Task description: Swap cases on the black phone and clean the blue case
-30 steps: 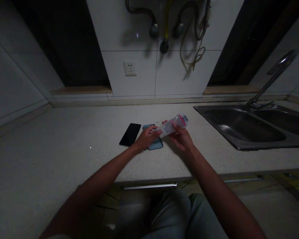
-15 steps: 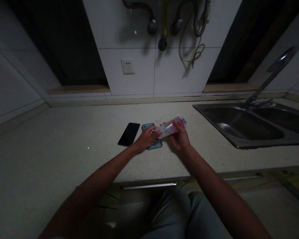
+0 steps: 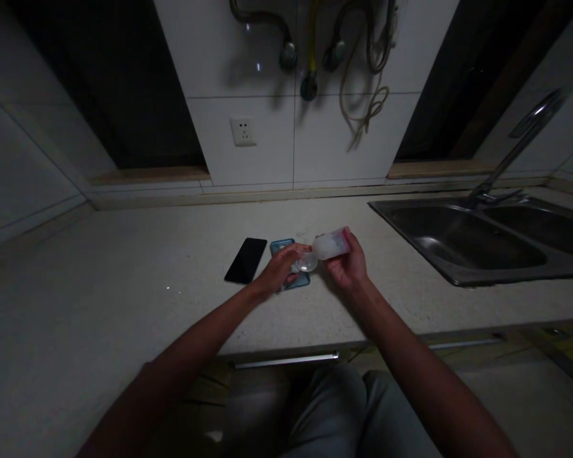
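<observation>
My right hand (image 3: pixel 347 266) is closed around a frosted, whitish bottle (image 3: pixel 332 244) with pink at its right end. The bottle lies tilted on its side, its near end towards my other hand. Between the fingers of my left hand (image 3: pixel 281 266) is a clear round cap (image 3: pixel 307 262), just apart from the bottle. Below that hand a blue phone case (image 3: pixel 302 280) lies on the counter, partly covered by my fingers. To its left lies a black phone (image 3: pixel 246 261), screen up.
The pale countertop (image 3: pixel 138 267) runs along a tiled wall with a socket (image 3: pixel 243 131). Pipes and a loose cord (image 3: pixel 375 105) hang above. On the right are a steel double sink (image 3: pixel 410 242) and its faucet (image 3: pixel 510 146). A drawer handle (image 3: pixel 286 360) sits below the counter edge.
The clear cap has come away from the bottle and is now in my left hand. My right hand has turned the bottle, so its printed side shows less.
</observation>
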`<state>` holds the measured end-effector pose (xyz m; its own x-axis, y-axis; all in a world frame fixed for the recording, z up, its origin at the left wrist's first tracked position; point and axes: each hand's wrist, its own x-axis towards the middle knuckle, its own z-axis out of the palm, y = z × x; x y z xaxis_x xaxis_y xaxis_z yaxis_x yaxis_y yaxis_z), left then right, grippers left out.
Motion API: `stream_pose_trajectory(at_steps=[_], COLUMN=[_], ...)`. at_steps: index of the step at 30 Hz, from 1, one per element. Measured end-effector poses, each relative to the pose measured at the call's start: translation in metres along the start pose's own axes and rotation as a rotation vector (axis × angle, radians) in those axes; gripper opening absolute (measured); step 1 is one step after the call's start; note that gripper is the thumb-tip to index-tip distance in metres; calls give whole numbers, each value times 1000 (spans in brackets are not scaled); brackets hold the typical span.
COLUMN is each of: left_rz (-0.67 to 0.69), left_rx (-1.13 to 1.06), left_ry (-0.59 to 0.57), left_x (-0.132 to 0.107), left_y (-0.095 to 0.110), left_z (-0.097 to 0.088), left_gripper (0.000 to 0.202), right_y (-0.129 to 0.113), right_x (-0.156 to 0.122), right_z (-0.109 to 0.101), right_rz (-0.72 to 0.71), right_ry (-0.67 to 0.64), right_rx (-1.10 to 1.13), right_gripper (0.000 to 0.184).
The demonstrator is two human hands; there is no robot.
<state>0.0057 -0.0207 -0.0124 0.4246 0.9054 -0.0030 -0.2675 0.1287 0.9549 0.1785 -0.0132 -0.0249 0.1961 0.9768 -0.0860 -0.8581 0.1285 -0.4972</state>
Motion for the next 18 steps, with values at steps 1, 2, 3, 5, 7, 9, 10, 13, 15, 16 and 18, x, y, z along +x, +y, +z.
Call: stream_pose_trajectory(at_steps=[1, 2, 3, 5, 7, 9, 10, 13, 15, 16, 18], left_rz=[-2, -13, -29, -81, -107, -120, -127, -150, -184, -208, -252], left_rx=[-30, -76, -135, -262, -337, -378, -393, -435, -463, -479, -512], left_ry=[-21, -24, -2, 102, 200, 254, 258, 197, 137, 108, 56], left_x=[1, 2, 4, 8, 12, 14, 14, 13, 11, 11, 11], left_y=[1, 2, 3, 7, 11, 14, 15, 13, 10, 9, 7], left_z=[0, -1, -3, -7, -11, -13, -13, -10, -8, -7, -6], left_gripper=[31, 33, 32, 23, 25, 37, 40, 43, 40, 37, 30], right_y=[-1, -3, -4, -8, -13, -17, -18, -16, -12, -9, -4], right_x=[1, 2, 3, 5, 6, 6, 5, -1, -7, -11, -18], right_z=[-1, -2, -4, -7, -9, -10, -9, -3, 4, 8, 13], right_rz=[-12, -33, -61, -134, -218, -306, -343, -368, -318, -301, -271], right_ry=[6, 22, 46, 95, 135, 160, 160, 105, 21, -29, -118], right_rx=[-1, 1, 7, 13, -6, -44, -65, -131, -197, -233, -304], right_gripper=[20, 20, 21, 22, 24, 25, 26, 33, 35, 35, 35])
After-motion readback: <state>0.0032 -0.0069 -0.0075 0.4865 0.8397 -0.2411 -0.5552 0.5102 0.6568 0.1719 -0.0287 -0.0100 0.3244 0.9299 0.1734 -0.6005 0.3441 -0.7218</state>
